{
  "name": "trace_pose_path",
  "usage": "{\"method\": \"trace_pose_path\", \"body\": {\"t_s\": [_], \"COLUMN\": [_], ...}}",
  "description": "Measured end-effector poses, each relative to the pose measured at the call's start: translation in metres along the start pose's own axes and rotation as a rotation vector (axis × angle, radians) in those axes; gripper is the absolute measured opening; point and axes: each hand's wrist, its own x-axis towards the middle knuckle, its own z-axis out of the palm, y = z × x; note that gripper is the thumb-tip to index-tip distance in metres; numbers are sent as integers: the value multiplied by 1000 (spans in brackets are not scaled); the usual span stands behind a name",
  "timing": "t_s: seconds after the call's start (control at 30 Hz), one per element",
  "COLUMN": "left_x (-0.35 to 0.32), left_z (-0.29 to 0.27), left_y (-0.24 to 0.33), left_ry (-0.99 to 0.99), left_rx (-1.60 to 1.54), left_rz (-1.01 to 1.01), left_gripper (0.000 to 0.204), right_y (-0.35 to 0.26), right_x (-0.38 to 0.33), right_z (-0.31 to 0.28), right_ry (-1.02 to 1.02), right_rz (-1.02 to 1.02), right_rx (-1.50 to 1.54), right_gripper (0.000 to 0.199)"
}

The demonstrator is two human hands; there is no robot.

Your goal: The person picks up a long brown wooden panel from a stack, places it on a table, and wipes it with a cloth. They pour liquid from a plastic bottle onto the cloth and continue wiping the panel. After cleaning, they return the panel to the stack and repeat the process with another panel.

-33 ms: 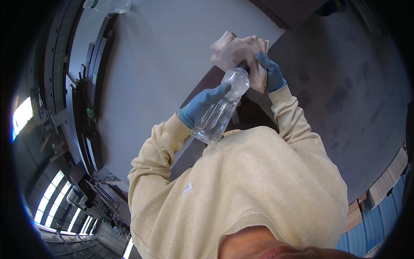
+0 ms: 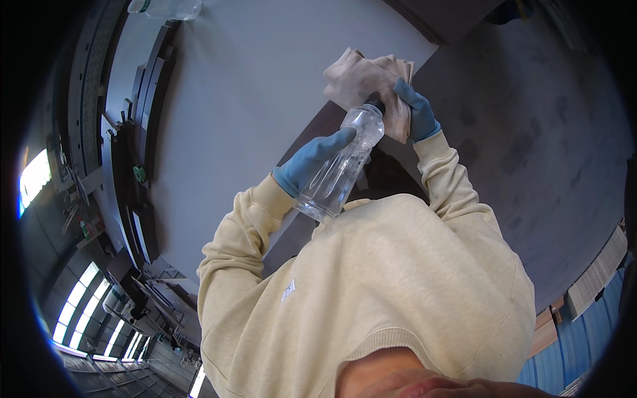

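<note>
My left hand (image 2: 314, 159), in a blue glove, is wrapped round a clear plastic bottle (image 2: 338, 176). The bottle tilts, its black-capped neck pointing up and to the right, against or just in front of a folded beige cloth (image 2: 361, 78). Gripping that cloth at its right side is my right hand (image 2: 419, 111), also blue-gloved, with the thumb across the front. The folds hide most of the right fingers. Whether liquid is coming out of the bottle cannot be made out.
A large pale tabletop (image 2: 225, 99) spreads out to the left and ahead. Dark strips (image 2: 156, 99) lie along its far left side, with another clear bottle (image 2: 174, 8) near the top. Grey floor (image 2: 524, 179) extends on the right; blue panels (image 2: 557, 351) stand at lower right.
</note>
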Motion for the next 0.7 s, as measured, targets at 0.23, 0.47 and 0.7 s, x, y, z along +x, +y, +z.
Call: {"method": "trace_pose_path", "body": {"t_s": [0.23,0.47,0.7], "left_x": [-3,-27,-54], "left_z": [-13,-28,-41], "left_y": [-8,-3,-15], "left_ry": [-28,-15,285], "left_rx": [-41,-86,707], "left_rz": [54,134,217], "left_gripper": [55,55,61], "right_y": [8,21,30], "right_x": [-5,-8,-3], "right_z": [9,37,48], "right_ry": [-52,-5,-76], "right_rz": [27,28,149], "right_rx": [40,8,15], "right_gripper": [59,63,59]}}
